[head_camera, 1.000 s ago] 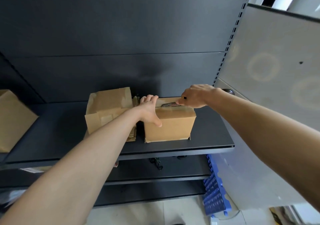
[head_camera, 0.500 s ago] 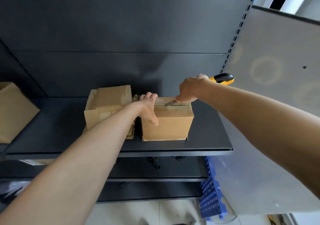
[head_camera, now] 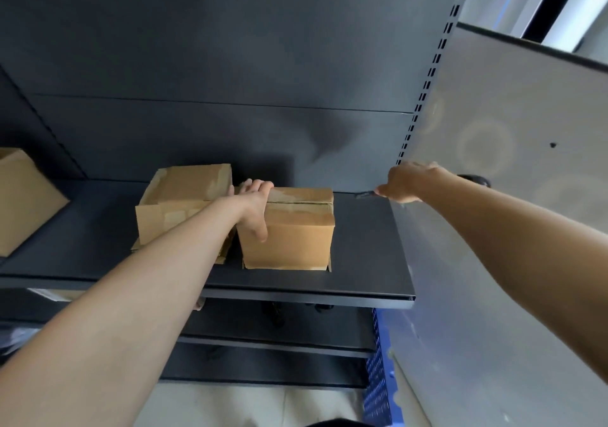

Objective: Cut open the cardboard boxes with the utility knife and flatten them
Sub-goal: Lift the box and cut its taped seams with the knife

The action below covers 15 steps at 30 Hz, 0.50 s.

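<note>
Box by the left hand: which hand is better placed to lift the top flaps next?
Left, probably. The left hand grips the box at its top-left corner, fingers over the top edge. The right hand is clear of the box to the right, holding the utility knife.

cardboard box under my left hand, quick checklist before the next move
1. Left hand holds the cardboard box: ok, fingers over its top left edge, thumb down the front.
2. Right hand grips the utility knife: ok, fingers curled round the handle.
3. Blade off the box: ok, it points over the shelf to the box's right.
4. Blade away from the left hand: ok, the box top lies between them.
5. Top seam cut through: cannot tell, a dark line runs along it but the flaps lie shut.
6. Blade retracted: not ok, it shows beyond the right hand.
</note>
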Tool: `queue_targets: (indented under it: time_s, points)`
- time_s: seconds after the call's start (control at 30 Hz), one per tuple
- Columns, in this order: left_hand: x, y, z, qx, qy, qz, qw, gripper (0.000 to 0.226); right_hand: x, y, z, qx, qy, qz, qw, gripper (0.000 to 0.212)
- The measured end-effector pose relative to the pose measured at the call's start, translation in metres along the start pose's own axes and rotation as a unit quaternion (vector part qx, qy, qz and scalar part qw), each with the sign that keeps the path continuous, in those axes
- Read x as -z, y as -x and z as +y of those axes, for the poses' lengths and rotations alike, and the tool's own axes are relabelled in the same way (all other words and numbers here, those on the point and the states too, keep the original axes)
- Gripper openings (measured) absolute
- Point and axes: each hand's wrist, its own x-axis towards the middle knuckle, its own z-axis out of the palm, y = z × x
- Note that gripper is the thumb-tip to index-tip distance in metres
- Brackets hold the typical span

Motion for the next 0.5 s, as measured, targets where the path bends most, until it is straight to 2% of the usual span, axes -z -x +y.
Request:
queue_targets:
  time_s: [0.17, 0.3, 0.4, 0.5]
  points:
    - [-0.004, 0.011, 0.014, -0.005, 0.076, -0.022, 0.997, 0.118, -0.053, -0.035, -0.014, 0.028, -0.085, -0.058, 0.994, 0.039]
    - [-0.007, 0.016, 0.022, 0.010, 0.201, 0.022, 0.979, 0.093, -0.099, -0.059, -0.034, 0.040, -0.207, -0.066, 0.975, 0.027]
    - [-0.013, 0.017, 0.022, 0.101, 0.212, 0.102, 0.967, 0.094, -0.124, -0.073, -0.048, 0.039, -0.206, -0.086, 0.974, 0.018]
    - [-0.014, 0.020, 0.024, 0.205, 0.250, 0.098, 0.941, 0.107, -0.145, -0.088, -0.057, 0.037, -0.235, -0.088, 0.967, 0.024]
